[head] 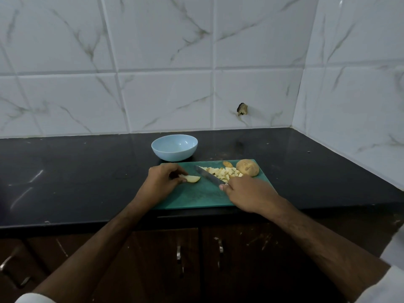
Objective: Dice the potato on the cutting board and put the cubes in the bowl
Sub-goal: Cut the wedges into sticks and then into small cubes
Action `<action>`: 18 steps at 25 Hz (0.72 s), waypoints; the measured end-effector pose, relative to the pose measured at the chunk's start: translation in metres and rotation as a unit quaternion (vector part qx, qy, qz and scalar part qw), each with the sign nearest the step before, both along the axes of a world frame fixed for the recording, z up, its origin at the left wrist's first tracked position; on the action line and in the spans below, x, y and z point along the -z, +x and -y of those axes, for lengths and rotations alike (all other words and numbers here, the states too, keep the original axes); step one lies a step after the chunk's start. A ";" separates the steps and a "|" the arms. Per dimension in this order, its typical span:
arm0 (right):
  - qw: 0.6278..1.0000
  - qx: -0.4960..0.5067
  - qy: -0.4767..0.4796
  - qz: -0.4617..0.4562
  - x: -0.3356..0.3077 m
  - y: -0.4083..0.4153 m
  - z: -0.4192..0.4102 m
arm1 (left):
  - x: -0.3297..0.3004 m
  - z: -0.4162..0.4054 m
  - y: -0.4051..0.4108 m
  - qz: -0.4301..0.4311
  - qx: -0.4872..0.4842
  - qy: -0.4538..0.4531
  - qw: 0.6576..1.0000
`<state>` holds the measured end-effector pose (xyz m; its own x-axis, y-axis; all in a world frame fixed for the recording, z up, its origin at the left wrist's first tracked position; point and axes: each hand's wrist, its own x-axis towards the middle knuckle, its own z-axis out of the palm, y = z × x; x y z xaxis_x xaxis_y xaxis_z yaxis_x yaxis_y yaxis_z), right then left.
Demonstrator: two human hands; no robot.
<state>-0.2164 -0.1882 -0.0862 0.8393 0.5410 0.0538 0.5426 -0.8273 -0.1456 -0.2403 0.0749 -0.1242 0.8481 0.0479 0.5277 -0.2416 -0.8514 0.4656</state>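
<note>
A green cutting board [196, 197] lies on the black counter. My left hand [161, 179] holds a potato wedge [192, 178] down on the board's left part. My right hand [247, 193] grips the handle of a knife [208, 177], whose blade points up-left and lies between the wedge and a pile of potato cubes [226, 172]. An uncut, skin-on potato piece [247, 168] sits at the board's far right corner, with a small peel scrap [228, 164] beside it. A light blue bowl [174, 147] stands just behind the board, with nothing visible inside.
The black counter [65, 182] runs left and right of the board, bounded by tiled walls behind and at the right. Brown cabinet doors with metal handles [178, 252] lie below the counter's front edge.
</note>
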 end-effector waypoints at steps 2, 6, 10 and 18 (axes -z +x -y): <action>1.000 0.000 -0.006 -0.007 0.000 -0.001 0.000 | 0.002 -0.001 -0.001 -0.011 0.007 0.017 1.000; 1.000 -0.001 -0.018 -0.005 -0.004 -0.002 0.003 | 0.002 -0.006 0.003 -0.044 0.004 0.031 0.999; 0.998 -0.025 -0.056 -0.031 -0.017 -0.002 0.017 | -0.010 -0.009 0.017 -0.143 -0.015 0.107 0.984; 0.997 0.008 -0.069 -0.025 -0.013 -0.007 0.013 | 0.003 -0.001 0.027 -0.054 -0.027 0.123 0.991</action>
